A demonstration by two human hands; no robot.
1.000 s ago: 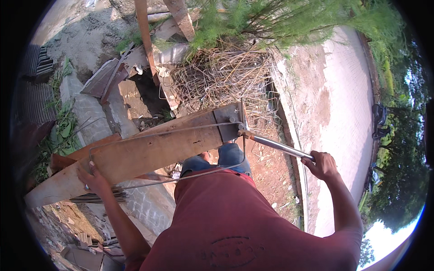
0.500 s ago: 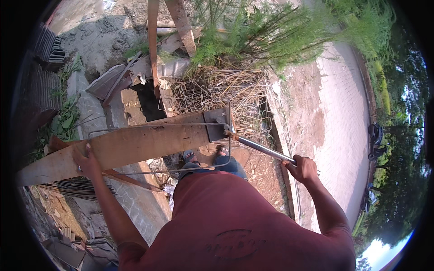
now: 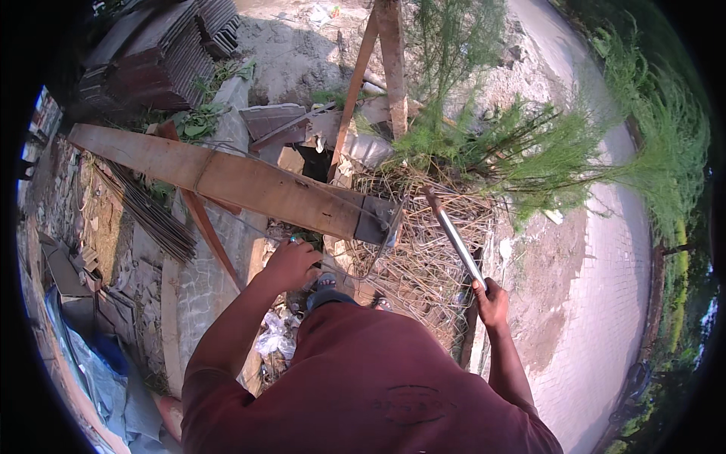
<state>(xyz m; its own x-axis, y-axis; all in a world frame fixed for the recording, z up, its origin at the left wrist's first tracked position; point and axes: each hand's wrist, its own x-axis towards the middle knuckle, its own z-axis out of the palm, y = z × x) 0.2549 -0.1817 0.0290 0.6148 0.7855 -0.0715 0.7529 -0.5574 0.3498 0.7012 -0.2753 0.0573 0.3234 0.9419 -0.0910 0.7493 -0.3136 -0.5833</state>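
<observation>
Fingers [image 3: 311,259] of the left hand [image 3: 291,265] curl around a thin bent rod [image 3: 376,262] in the head view; its loop spans the wooden plank [image 3: 276,193], below the dark end plate [image 3: 376,220]. The right hand [image 3: 491,303] grips a metal bar [image 3: 457,246], its rusty head above the heap of bent rods [image 3: 439,280], clear of the plank.
</observation>
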